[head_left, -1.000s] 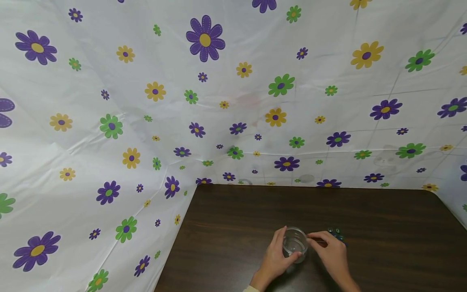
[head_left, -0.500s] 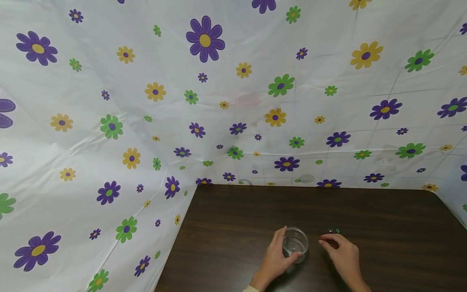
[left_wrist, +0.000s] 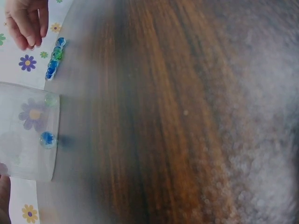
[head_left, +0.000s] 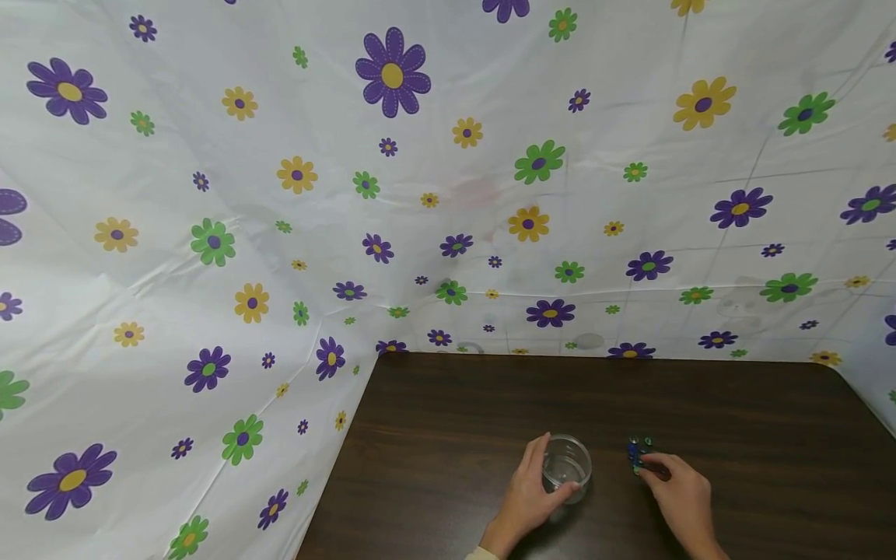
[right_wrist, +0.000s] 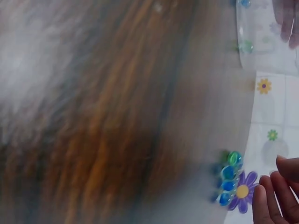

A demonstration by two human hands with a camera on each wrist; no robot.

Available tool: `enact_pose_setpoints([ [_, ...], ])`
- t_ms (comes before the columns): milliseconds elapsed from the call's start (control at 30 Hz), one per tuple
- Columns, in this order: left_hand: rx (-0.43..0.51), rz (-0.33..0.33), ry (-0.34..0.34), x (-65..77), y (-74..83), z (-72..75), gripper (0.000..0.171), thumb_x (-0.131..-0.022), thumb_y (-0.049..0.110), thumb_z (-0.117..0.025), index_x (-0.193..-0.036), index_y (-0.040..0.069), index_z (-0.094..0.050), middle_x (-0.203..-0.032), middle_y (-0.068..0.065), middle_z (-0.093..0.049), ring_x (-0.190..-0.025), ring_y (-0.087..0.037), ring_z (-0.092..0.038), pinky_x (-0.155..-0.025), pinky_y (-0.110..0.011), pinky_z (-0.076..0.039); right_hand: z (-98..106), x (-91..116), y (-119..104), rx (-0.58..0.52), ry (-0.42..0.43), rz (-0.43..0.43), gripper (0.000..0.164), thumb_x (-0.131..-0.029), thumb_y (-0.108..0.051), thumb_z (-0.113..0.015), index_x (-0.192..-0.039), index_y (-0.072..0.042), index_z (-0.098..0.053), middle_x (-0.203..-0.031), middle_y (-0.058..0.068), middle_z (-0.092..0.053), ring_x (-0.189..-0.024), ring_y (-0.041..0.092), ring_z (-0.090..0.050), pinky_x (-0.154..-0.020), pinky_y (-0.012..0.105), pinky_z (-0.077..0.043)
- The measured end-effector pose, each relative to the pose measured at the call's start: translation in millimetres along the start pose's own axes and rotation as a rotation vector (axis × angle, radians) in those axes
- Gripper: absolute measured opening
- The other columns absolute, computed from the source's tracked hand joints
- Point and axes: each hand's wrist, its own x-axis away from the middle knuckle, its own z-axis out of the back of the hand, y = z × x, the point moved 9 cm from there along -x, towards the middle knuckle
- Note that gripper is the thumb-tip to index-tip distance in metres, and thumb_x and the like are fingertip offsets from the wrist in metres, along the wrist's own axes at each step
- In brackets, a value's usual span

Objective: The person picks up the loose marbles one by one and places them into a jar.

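Observation:
A clear glass jar [head_left: 572, 451] stands on the dark table, with my left hand [head_left: 525, 490] wrapped around its side, thumb in front and fingers behind. Inside it, the left wrist view shows a blue marble [left_wrist: 48, 139] and a fainter greenish one [left_wrist: 50, 100]. To the right of the jar lies a small cluster of blue and green glass marbles [head_left: 633, 451]. My right hand [head_left: 682, 498] is at the near side of this cluster, thumb and fingers bent toward the marbles. In the right wrist view its fingertips [right_wrist: 262, 179] show no marble between them.
The dark wood-grain table [head_left: 455, 420] reaches back to a white sheet [head_left: 434, 155] printed with purple, yellow and green flowers. This sheet hangs behind the table and along its left side.
My right hand has moved from the jar's rim rightward to the marbles, uncovering more of the cluster's left side. My left hand and the jar have stayed put.

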Motion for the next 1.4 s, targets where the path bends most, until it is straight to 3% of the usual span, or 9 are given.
enact_pose_setpoints([
  [200, 0.000, -0.007, 0.004, -0.1, 0.6, 0.0, 0.081, -0.092, 0.043, -0.077, -0.154, 0.006, -0.042, -0.149, -0.006, -0.051, -0.125, -0.023, -0.060, -0.095, -0.036, -0.054, -1.2, -1.4, 14.1, 0.025, -0.048, -0.074, 0.019, -0.075, 0.007, -0.085, -0.092, 0.004, -0.076, -0.091, 0.021, -0.073, -0.075, 0.029, -0.071, -0.062, 0.032, -0.055],
  [533, 0.004, -0.006, 0.001, 0.1, 0.6, -0.1, 0.080, -0.092, 0.042, -0.078, -0.155, 0.009, -0.040, -0.149, -0.006, -0.051, -0.123, -0.024, -0.061, -0.094, -0.036, -0.055, -5.3, 2.7, 29.3, 0.056, -0.107, -0.120, 0.014, -0.079, 0.000, -0.085, -0.092, 0.002, -0.077, -0.088, 0.015, -0.074, -0.077, 0.030, -0.070, -0.074, 0.049, -0.054],
  [833, 0.012, -0.004, 0.004, -0.3, 1.4, 0.6, 0.080, -0.092, 0.041, -0.078, -0.156, 0.010, -0.040, -0.149, -0.007, -0.051, -0.125, -0.023, -0.060, -0.095, -0.037, -0.054, -6.0, 4.0, 34.7, 0.053, -0.094, -0.114, 0.014, -0.080, -0.005, -0.085, -0.090, 0.002, -0.078, -0.086, 0.015, -0.075, -0.074, 0.030, -0.070, -0.071, 0.049, -0.053],
  [1067, 0.004, -0.006, 0.005, 0.0, 2.1, 0.8, 0.080, -0.092, 0.041, -0.078, -0.155, 0.008, -0.041, -0.149, -0.006, -0.051, -0.125, -0.024, -0.060, -0.096, -0.037, -0.054, -13.1, 1.7, 40.7, 0.047, -0.169, -0.148, 0.016, -0.084, -0.007, -0.083, -0.093, 0.004, -0.077, -0.084, 0.013, -0.075, -0.073, 0.027, -0.070, -0.074, 0.050, -0.052],
  [1400, 0.006, -0.018, 0.012, -0.8, 2.5, 1.1, 0.080, -0.091, 0.040, -0.079, -0.154, 0.007, -0.041, -0.147, -0.011, -0.053, -0.123, -0.025, -0.061, -0.095, -0.037, -0.054, -15.8, 1.1, 42.1, 0.044, -0.212, -0.157, 0.014, -0.084, -0.006, -0.082, -0.093, 0.002, -0.077, -0.082, 0.009, -0.075, -0.075, 0.027, -0.070, -0.078, 0.055, -0.051],
])
